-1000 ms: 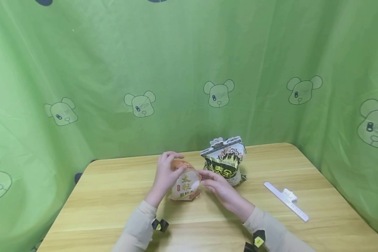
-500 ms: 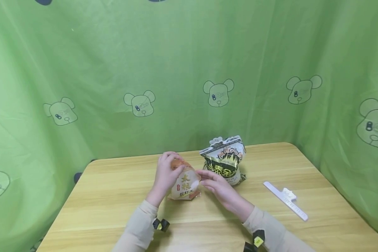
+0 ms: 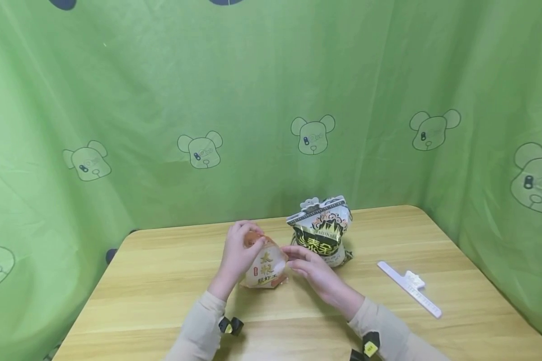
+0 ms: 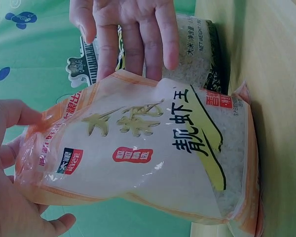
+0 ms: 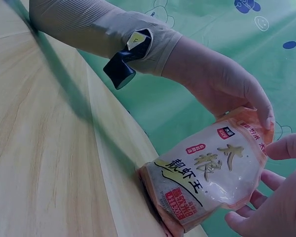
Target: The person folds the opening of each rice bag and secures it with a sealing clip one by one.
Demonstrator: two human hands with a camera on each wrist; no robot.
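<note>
A small white-and-orange rice bag [image 3: 264, 265] stands on the table, its top leaning slightly. My left hand [image 3: 238, 250] grips its orange upper part, thumb in front and fingers around the far side. From the other side, my right hand [image 3: 320, 276] touches the bag's right edge; in the left wrist view its fingers [image 4: 133, 49] are extended against that edge. Grains show through the bag's lower end in the left wrist view. Just behind my right hand, a larger black-and-white rice bag [image 3: 320, 235] stands upright with a clip [image 3: 310, 203] across its folded top.
On the right of the wooden table [image 3: 162, 281] lies a long white bag clip [image 3: 408, 288], set diagonally. A green curtain [image 3: 253, 90] printed with bear heads surrounds the table's back and sides.
</note>
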